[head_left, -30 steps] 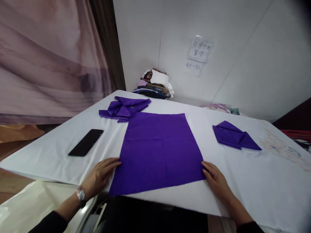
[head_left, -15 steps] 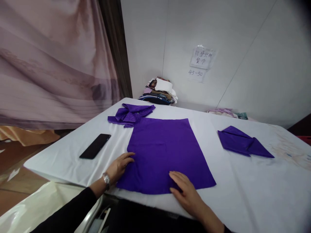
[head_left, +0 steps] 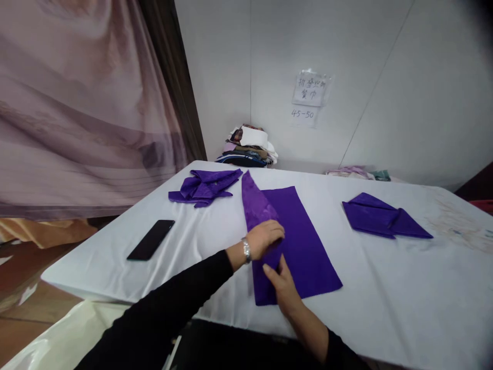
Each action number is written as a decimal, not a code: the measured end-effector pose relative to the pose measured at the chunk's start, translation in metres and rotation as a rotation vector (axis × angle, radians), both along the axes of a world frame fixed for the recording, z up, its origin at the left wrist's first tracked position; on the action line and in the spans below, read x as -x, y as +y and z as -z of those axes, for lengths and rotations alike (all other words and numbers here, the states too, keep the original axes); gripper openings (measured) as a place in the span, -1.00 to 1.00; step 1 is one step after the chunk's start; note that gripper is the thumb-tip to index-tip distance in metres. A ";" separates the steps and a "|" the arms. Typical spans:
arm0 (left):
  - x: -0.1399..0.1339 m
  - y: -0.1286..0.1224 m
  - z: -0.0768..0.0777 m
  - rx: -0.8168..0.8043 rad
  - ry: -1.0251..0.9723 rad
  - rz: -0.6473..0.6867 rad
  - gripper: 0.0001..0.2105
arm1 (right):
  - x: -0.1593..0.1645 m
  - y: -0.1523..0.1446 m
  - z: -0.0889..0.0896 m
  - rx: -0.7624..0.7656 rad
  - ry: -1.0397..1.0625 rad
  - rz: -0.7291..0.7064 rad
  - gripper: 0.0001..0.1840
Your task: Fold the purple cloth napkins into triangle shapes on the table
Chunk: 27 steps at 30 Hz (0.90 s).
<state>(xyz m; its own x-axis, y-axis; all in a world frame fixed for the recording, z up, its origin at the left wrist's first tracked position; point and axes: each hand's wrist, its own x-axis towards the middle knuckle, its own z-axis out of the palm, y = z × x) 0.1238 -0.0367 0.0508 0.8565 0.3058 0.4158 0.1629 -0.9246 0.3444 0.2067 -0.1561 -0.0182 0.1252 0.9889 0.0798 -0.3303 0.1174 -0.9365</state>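
A purple cloth napkin (head_left: 308, 246) lies in front of me, its left part lifted and turned over toward the right. The lifted layer shows a lighter, shinier side, and its far corner stands up in a point. My left hand (head_left: 265, 237), with a silver watch on the wrist, grips the edge of this turned layer, fingers curled over it. Just nearer to me, my right hand (head_left: 285, 288) has its thumb on the folded cloth, with part of the fingers hidden by it. A crumpled purple napkin (head_left: 206, 186) rests at the far left, and a folded purple napkin (head_left: 385, 218) at the right.
A black phone (head_left: 151, 240) lies on the left of the white-covered table (head_left: 208, 236). Behind the table is a pile of clothes (head_left: 248, 146) by the wall, with a handwritten paper sign (head_left: 309, 90) above. A pink curtain (head_left: 84, 113) hangs at the left.
The napkin was spread flat with my hands resting on it. Its left side has now been lifted and folded rightward. My left hand moved right, close to my right hand.
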 end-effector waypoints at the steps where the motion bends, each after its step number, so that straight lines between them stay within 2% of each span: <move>1: -0.016 0.001 0.003 -0.005 0.019 0.055 -0.83 | -0.009 -0.004 0.001 0.031 0.084 0.037 -0.22; 4: -0.055 -0.001 0.016 0.025 0.063 0.118 -0.81 | -0.039 -0.018 0.006 0.134 0.312 0.147 -0.28; 7: -0.066 -0.009 0.032 0.120 0.029 0.061 -0.69 | -0.064 -0.033 0.014 0.265 0.448 0.243 -0.33; 11: -0.042 -0.009 0.051 0.239 -0.055 -0.099 -0.73 | -0.082 -0.047 0.017 0.332 0.511 0.311 -0.36; 16: 0.004 0.007 0.075 0.278 -0.244 -0.524 -0.77 | -0.091 -0.046 0.014 0.322 0.445 0.341 -0.14; 18: 0.015 0.010 0.085 0.270 -0.278 -0.645 -0.75 | -0.096 -0.041 0.015 0.326 0.418 0.319 -0.09; 22: 0.018 0.008 0.100 0.248 -0.254 -0.702 -0.68 | -0.108 -0.036 0.017 0.267 0.330 0.269 -0.22; 27: 0.005 0.002 0.106 0.218 -0.196 -0.657 -0.64 | -0.129 -0.053 0.018 0.236 0.215 0.397 -0.31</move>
